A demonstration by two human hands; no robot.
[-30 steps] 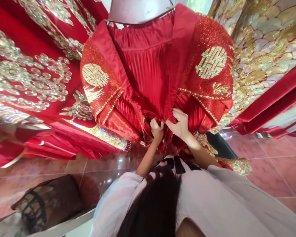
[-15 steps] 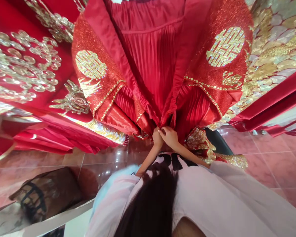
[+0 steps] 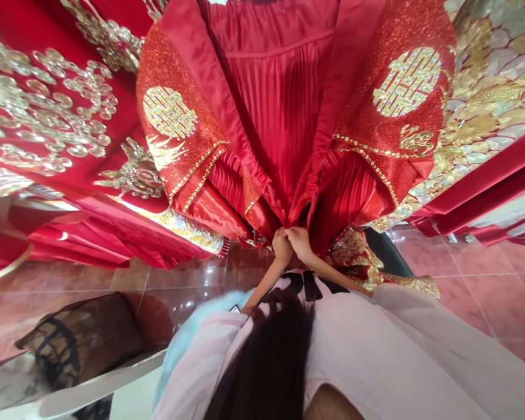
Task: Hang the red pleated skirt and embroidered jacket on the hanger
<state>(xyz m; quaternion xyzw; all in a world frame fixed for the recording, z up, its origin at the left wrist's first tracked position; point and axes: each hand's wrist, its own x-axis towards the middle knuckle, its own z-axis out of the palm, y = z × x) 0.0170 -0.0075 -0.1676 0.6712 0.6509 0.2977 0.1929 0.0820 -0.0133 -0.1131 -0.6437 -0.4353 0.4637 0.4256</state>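
A red pleated garment [image 3: 280, 87] spreads out in front of me, with glittery side panels bearing round gold patterns and beaded edging. My left hand [image 3: 282, 246] and my right hand [image 3: 299, 242] meet at the lowest point of its gathered opening. Both are closed, thumbs and fingers pinching the red cloth where its two edges come together. The fingertips nearly touch, and the exact bit of fabric between them is mostly hidden.
Red cloth with clear bead work [image 3: 44, 111] lies to the left; gold sequinned fabric [image 3: 485, 87] is on the right. A brown bag [image 3: 87, 332] sits at lower left by a white ledge [image 3: 135, 379]. Patterned cloth [image 3: 354, 248] hangs beside a dark object [image 3: 385, 251] above tiled floor [image 3: 455, 251].
The view has shifted slightly, so the garment sits a little further right. My hands stay at the same spot on the cloth, with the fingers drawn closer together.
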